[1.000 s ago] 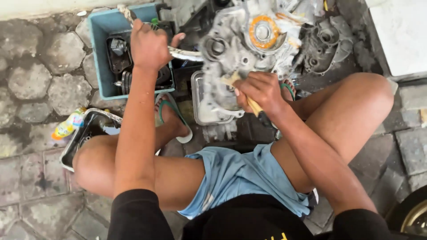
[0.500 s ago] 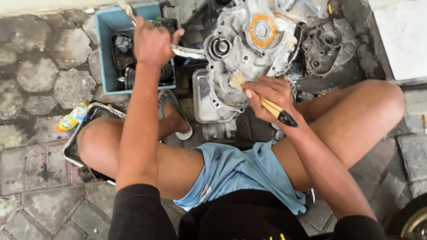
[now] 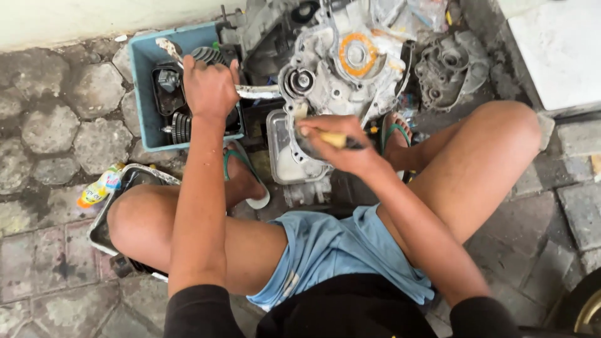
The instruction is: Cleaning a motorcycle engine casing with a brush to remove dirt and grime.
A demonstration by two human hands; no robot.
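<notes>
The right hand point(image 3: 341, 141) is clamped on a brush point(image 3: 332, 138), bristles against the engine case point(image 3: 338, 69) just beyond; the left hand point(image 3: 210, 87) grips the lever point(image 3: 250, 92), steadying the case.

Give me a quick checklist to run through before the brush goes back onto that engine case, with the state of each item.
1. Left hand grips the metal lever that sticks out of the engine case: ok.
2. Right hand closed on the brush: ok.
3. Brush bristles on the case: cannot tell, the hand hides them.
4. Metal pan sits under the case's lower edge: ok.
5. Blue tray of parts within the left hand's reach: ok.
6. Feet clear of the pan: not ok, the green sandal lies right beside it.
</notes>
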